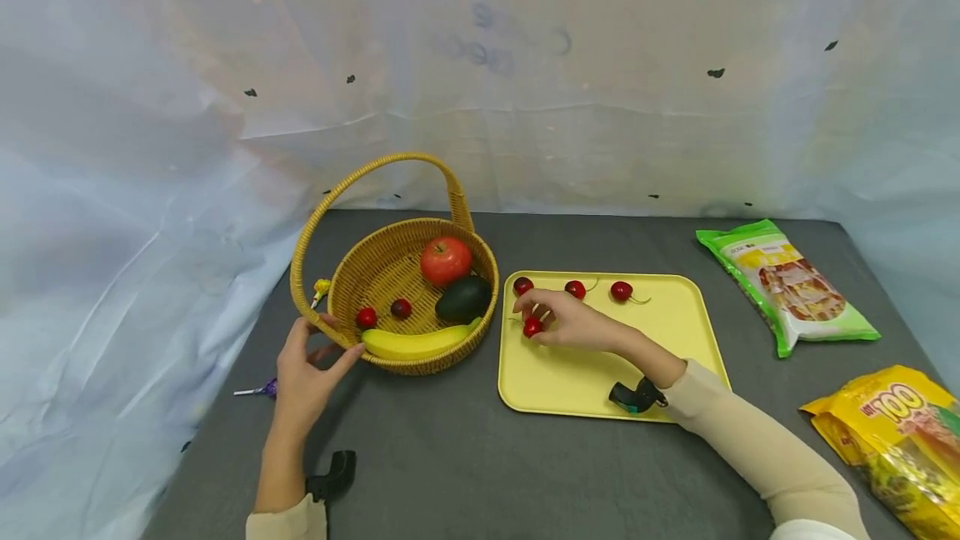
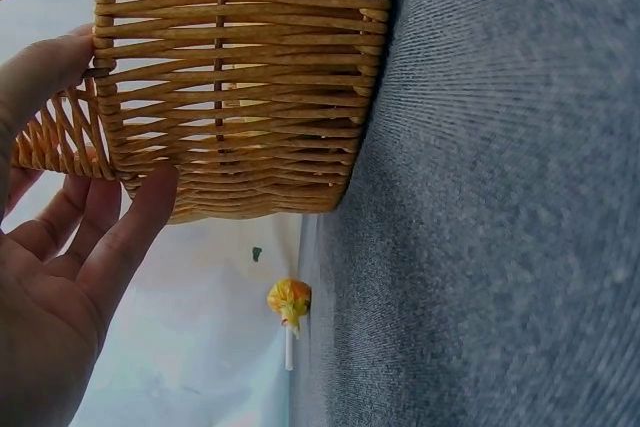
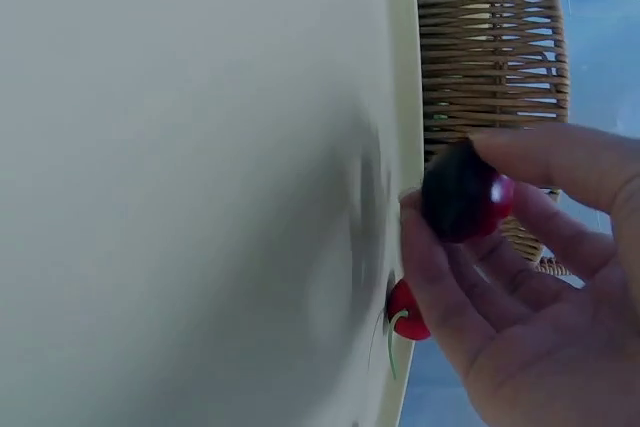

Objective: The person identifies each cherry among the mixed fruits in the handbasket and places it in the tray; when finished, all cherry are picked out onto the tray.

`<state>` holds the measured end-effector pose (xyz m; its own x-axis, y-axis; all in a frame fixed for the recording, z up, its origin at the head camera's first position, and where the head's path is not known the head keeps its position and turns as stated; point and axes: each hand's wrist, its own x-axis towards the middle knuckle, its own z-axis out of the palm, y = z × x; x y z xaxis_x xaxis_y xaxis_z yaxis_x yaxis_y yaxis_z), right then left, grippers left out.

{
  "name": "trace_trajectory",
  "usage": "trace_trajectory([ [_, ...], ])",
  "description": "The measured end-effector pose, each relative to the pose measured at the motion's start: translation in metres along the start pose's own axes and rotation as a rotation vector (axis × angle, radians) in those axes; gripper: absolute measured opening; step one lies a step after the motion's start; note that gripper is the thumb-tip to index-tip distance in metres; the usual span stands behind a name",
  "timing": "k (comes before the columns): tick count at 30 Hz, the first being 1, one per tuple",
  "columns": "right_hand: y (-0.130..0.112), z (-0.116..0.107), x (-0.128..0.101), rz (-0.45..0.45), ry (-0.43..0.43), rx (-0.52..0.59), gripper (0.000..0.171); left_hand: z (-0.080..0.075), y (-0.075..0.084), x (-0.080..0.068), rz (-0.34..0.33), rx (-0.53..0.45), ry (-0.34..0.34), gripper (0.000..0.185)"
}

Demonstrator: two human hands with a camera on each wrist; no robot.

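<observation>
Right hand (image 1: 573, 323) reaches over the yellow tray (image 1: 675, 357), fingertips pinching a red cherry (image 1: 532, 327) at the tray's left edge, just beside the wicker basket (image 1: 390, 273). Left hand (image 1: 307, 373) w/ straight, spread fingers rests against the basket's outer wall, gripping nothing. Basket holds an apple (image 1: 446, 260), avocado (image 1: 463, 298), banana (image 1: 412, 343) & 2 cherries (image 1: 366, 317). 3 more cherries (image 1: 575, 289) lie along the tray's far side

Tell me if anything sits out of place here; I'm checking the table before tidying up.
Two lollipops lie loose on the dark table, outside both containers: a yellow-wrapped one behind the wicker basket by the backdrop, and a purple one beside the left hand. Nothing looks spilled or damaged; the cherries keep to the basket and the yellow tray.
</observation>
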<state>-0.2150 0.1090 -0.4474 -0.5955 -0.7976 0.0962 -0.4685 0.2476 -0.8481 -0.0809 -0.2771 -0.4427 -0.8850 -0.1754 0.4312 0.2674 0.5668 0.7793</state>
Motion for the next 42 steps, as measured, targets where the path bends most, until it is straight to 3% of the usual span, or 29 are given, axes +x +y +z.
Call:
trace_trajectory([
  [8, 0.005, 0.006, 0.004, 0.001, -0.02, -0.04, 0.017, 0.0, -0.003, 0.0, -0.007, 0.002, -0.006, 0.053],
  [13, 0.006, 0.007, 0.004, 0.056, 0.002, 0.045, 0.024, -0.001, -0.005, -0.001, -0.009, 0.007, -0.005, 0.053],
  [22, 0.007, 0.008, 0.004, 0.043, -0.026, 0.173, 0.022, 0.0, -0.005, 0.0, -0.004, 0.007, -0.006, 0.054],
  [29, 0.007, 0.01, 0.004, 0.111, 0.066, 0.056, 0.02, -0.001, -0.004, 0.0, -0.015, 0.015, -0.006, 0.053],
  [33, 0.008, 0.012, 0.003, 0.108, 0.099, 0.07, 0.02, -0.001, 0.018, 0.001, -0.024, 0.024, -0.008, 0.052],
  [36, 0.01, 0.012, 0.003, 0.107, 0.09, 0.12, 0.019, -0.001, 0.023, 0.001, -0.032, 0.023, -0.003, 0.052],
  [42, 0.012, 0.012, 0.003, 0.131, 0.08, 0.101, 0.022, 0.0, -0.002, 0.0, -0.023, 0.002, -0.001, 0.055],
])
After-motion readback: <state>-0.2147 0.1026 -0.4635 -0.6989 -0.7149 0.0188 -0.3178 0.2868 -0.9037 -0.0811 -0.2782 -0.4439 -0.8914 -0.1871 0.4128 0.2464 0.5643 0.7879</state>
